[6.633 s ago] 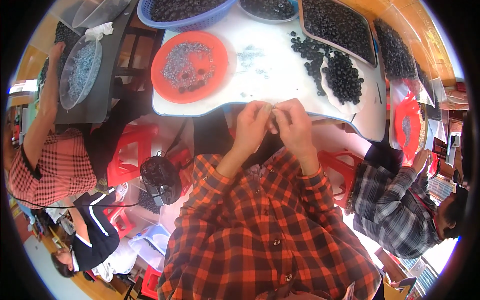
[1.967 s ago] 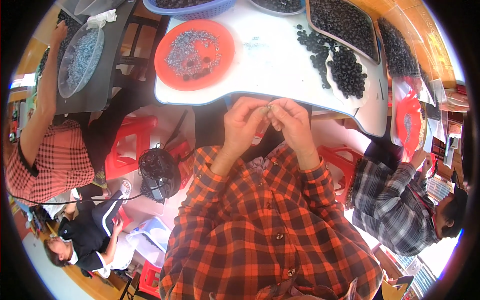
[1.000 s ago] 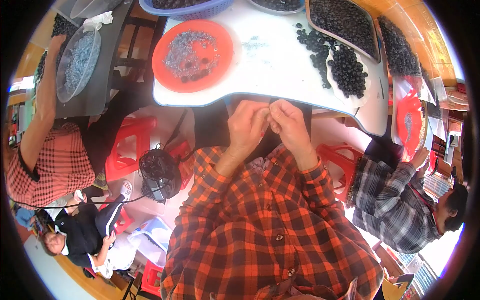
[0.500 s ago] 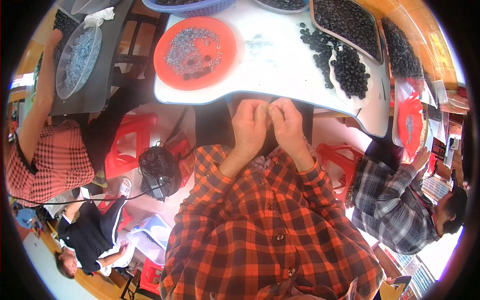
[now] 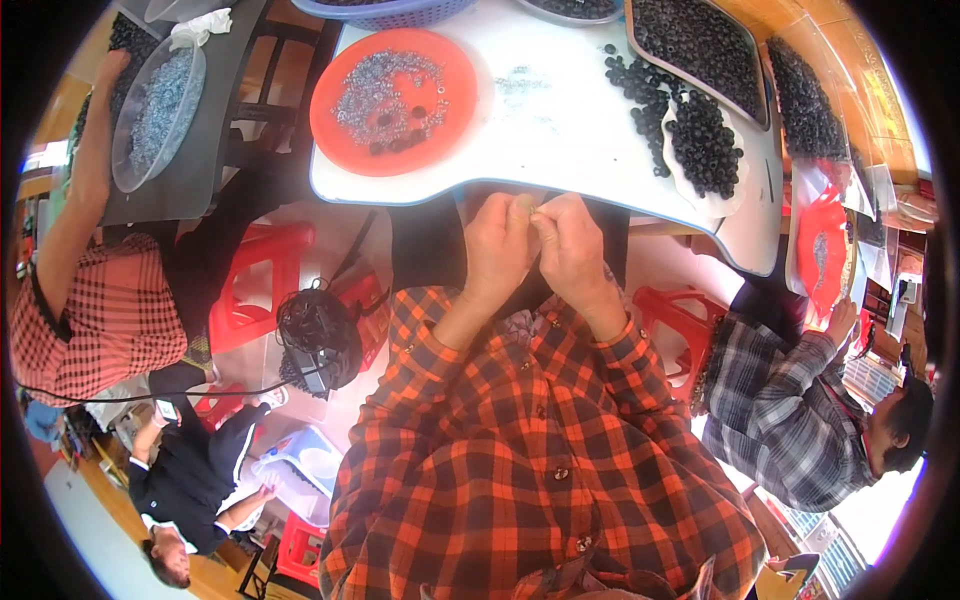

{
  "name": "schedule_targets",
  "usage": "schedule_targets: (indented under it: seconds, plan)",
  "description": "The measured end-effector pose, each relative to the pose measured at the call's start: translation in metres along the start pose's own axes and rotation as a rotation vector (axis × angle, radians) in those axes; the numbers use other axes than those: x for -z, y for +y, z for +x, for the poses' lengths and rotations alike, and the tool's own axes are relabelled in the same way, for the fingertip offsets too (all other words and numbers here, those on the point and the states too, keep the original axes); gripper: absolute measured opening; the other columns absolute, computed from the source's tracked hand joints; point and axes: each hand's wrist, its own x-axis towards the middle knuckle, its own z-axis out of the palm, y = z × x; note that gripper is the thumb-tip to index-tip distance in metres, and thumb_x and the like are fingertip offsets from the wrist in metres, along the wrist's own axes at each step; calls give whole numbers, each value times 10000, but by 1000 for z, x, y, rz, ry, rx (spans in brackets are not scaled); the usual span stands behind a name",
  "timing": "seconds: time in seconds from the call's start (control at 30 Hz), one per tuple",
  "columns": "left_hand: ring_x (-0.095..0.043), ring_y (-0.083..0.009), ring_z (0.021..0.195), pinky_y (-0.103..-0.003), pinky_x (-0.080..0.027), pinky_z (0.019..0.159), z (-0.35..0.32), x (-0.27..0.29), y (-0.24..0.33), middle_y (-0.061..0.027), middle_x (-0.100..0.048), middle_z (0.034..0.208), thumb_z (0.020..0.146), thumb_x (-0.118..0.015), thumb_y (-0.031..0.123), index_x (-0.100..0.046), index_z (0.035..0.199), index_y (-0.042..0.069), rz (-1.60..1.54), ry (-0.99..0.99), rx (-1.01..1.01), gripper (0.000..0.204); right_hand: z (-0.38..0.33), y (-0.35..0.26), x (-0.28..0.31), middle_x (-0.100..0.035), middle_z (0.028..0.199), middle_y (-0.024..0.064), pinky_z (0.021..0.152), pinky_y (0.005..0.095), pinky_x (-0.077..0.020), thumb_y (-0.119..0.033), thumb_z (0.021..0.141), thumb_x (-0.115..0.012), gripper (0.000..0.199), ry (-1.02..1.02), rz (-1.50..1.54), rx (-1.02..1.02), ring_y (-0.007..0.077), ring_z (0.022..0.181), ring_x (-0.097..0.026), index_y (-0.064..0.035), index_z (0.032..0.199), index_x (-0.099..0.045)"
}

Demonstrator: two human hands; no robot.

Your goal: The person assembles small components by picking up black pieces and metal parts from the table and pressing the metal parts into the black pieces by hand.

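Both my hands meet just off the near edge of the white table (image 5: 570, 150). My left hand (image 5: 497, 245) is closed, thumb and fingertips pressed together. My right hand (image 5: 570, 245) is pinched the same way, its fingertips against those of the left. Whatever sits between them is too small to make out. A red round plate (image 5: 335, 150) lies on the table to the left, with small clear pieces (image 5: 375, 85) and several black round parts (image 5: 400, 142) on it. To the right, a white dish (image 5: 690, 195) bears a heap of small black ring-like parts (image 5: 705, 145).
Loose black parts (image 5: 640, 90) lie beside a tray (image 5: 765, 100) full of them at the far right. A blue basket (image 5: 400, 15) stands at the back. One person (image 5: 110, 320) sits at the left, another (image 5: 790, 400) at the right. Red stools (image 5: 265, 290) flank me.
My hands have shifted slightly up toward the table edge, and the right one has turned a little. The person in black at the lower left has moved down and right.
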Motion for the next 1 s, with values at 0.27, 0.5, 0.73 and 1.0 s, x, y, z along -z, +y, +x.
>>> schedule_targets:
  seconds: [0.27, 0.5, 0.73, 1.0]
  plan:
    - [-495, -89, 453, -254, -390, 388, 4, 0, -1, -29, -543, 633, 1011, -535, 261, -570, 859, 8, -431, -120, 306, 297, 0, 6, 1, -548, 822, 120, 556, 377, -491, -22, 858, -656, 133, -43, -44, 65, 294, 700, -594, -26, 927, -543]
    - [-511, -93, 471, -252, -403, 389, 3, -2, 7, -41, -549, 646, 1019, -510, 266, -566, 898, -10, -520, -125, 384, 307, 3, 3, 2, -548, 804, 102, 555, 351, -493, -6, 856, -674, 156, -36, -37, 85, 238, 677, -597, -15, 937, -541]
    - [-523, -92, 516, -261, -439, 466, 0, -2, 13, -33, -572, 692, 1023, -494, 244, -565, 914, -3, -354, -32, 147, 279, 0, -3, 11, -572, 753, 29, 541, 241, -441, -120, 992, -574, 147, -28, 317, -295, 71, 612, -517, -6, 901, -552]
    - [-594, -201, 704, -336, -478, 605, 0, -5, 2, -102, -598, 803, 958, -579, 105, -578, 907, 21, 9, 90, -346, 98, -1, -3, 17, -559, 731, -17, 520, 185, -394, -222, 1031, -532, 225, -217, 769, -671, 27, 601, -470, -29, 929, -591]
